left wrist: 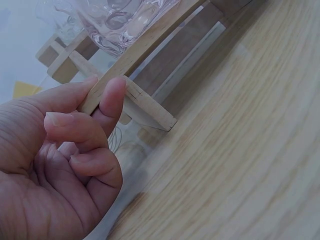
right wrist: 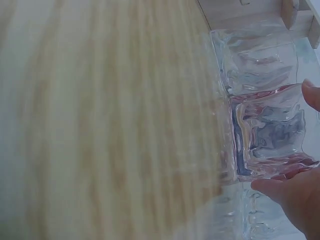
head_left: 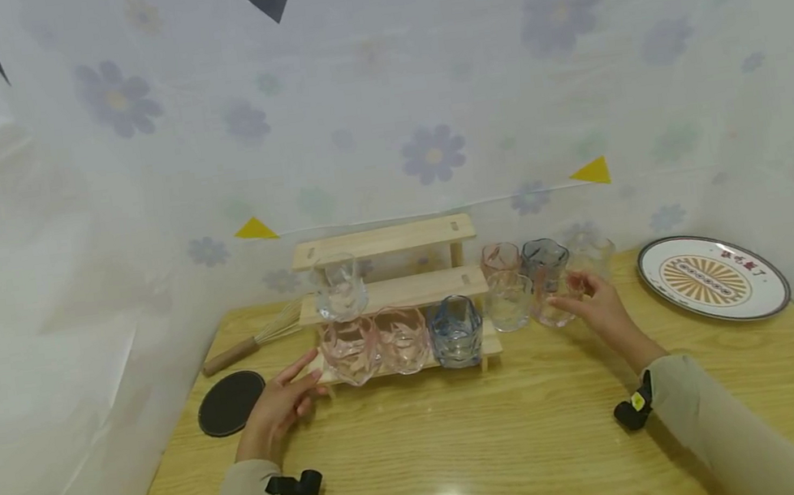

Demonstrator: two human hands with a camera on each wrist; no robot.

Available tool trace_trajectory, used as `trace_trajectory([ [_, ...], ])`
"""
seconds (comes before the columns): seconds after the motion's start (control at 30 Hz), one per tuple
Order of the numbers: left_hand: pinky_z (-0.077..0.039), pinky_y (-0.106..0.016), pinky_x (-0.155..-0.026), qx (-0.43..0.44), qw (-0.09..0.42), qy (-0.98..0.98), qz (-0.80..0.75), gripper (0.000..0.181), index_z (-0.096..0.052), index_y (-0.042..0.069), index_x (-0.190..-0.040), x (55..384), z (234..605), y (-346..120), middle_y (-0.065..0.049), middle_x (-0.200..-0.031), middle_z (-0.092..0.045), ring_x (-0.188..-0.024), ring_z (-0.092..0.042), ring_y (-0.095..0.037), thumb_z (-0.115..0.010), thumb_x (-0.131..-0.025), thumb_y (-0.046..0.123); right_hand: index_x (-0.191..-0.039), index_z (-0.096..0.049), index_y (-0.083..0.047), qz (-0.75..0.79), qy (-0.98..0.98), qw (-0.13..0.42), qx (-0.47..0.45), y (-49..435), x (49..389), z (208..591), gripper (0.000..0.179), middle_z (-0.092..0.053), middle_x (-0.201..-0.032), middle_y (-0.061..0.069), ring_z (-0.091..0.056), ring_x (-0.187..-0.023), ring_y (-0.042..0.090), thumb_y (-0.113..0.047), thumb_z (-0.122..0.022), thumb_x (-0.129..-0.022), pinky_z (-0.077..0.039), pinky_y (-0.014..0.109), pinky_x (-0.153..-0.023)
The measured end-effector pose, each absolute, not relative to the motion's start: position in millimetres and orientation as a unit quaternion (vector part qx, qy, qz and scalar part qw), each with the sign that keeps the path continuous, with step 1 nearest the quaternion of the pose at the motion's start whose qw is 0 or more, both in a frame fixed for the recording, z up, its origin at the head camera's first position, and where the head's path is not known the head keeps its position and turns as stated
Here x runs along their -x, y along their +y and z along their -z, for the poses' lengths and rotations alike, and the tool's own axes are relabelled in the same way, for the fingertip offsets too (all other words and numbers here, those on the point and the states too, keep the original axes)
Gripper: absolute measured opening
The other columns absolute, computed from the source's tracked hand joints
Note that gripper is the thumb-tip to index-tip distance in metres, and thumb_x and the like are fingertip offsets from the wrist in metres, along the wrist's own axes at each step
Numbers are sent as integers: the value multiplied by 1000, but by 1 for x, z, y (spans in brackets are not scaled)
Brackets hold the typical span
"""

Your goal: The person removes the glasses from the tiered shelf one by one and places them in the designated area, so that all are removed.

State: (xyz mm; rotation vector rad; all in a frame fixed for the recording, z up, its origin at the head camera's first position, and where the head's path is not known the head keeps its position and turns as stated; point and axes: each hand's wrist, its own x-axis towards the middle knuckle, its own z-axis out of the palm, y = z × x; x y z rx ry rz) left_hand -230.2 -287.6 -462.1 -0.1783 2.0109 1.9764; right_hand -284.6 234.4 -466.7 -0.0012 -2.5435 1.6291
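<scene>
My left hand [head_left: 279, 408] pinches the left end of the bottom board of a three-tier wooden rack [left wrist: 112, 75] between thumb and index finger; its other fingers curl loosely. Two pink glasses [head_left: 352, 352] and a blue glass [head_left: 456, 332] line that bottom tier. A clear glass [head_left: 340, 291] stands at the left of the middle tier. To the right of the rack, my right hand [head_left: 599, 310] holds a pale pink glass [right wrist: 272, 132] by its sides, thumb on one and fingers on the other. A clear glass [right wrist: 257, 60] sits right beside it.
Behind the held glass stand a pink glass [head_left: 500, 259], a dark blue glass [head_left: 545, 253] and a clear glass [head_left: 592, 251]. A patterned plate [head_left: 653, 267] lies at the right. A whisk [head_left: 233, 354] and a black round mat [head_left: 231, 403] lie left of the rack.
</scene>
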Motion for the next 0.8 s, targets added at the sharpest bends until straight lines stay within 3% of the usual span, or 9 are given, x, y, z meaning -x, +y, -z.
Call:
trace_trajectory([
  [0.13, -36, -19, -45, 61, 160, 703, -690, 59, -37, 24, -147, 230, 463, -288, -4, -79, -71, -44, -40, -3, -62, -94, 24, -146, -26, 4, -542, -839, 53, 4, 232, 283, 466, 88, -31, -142, 27, -22, -135, 43, -36, -73, -84, -26, 57, -104],
  [0.8, -34, -19, -44, 63, 149, 704, -691, 58, -40, 23, -146, 230, 464, -287, -5, -80, -71, -43, -38, -4, -63, -93, 24, -148, -16, 5, -563, -825, 40, 9, 230, 286, 470, 89, -22, -147, 28, -18, -135, 45, -30, -70, -87, -24, 57, -106],
])
